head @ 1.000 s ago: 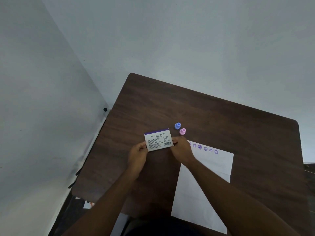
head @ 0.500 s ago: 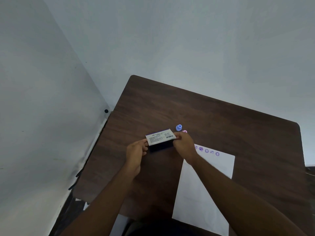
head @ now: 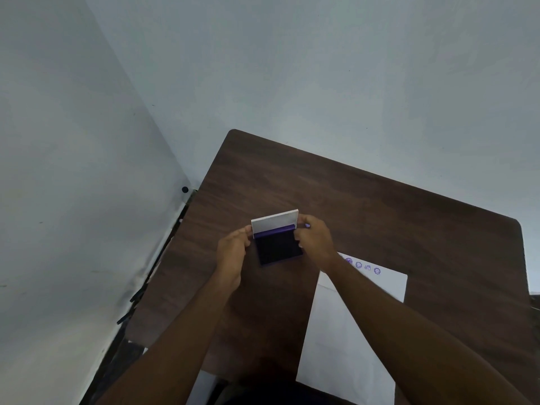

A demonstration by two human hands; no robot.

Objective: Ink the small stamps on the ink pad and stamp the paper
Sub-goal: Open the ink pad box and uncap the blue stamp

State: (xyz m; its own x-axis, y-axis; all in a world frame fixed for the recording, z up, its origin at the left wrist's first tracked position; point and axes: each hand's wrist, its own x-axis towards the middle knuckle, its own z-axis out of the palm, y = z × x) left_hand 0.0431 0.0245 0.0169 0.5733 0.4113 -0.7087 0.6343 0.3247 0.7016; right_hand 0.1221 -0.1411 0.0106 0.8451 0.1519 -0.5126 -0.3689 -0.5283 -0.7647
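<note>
Mid-tabletop [head: 380, 206], left hand [head: 233, 252] steadies ink pad [head: 280, 249]; right hand [head: 314, 239] pinches raised lid [head: 274, 221]. Fold lid fully flat; paper [head: 350, 331] lies near right.

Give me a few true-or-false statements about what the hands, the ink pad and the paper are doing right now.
1. The ink pad has its lid raised. True.
2. Only one hand touches the ink pad. False: the left hand and right hand both hold it.
3. The paper is blank. False: purple stamp marks run along its far edge.
4. The paper lies on the table, right of the ink pad. True.
</note>
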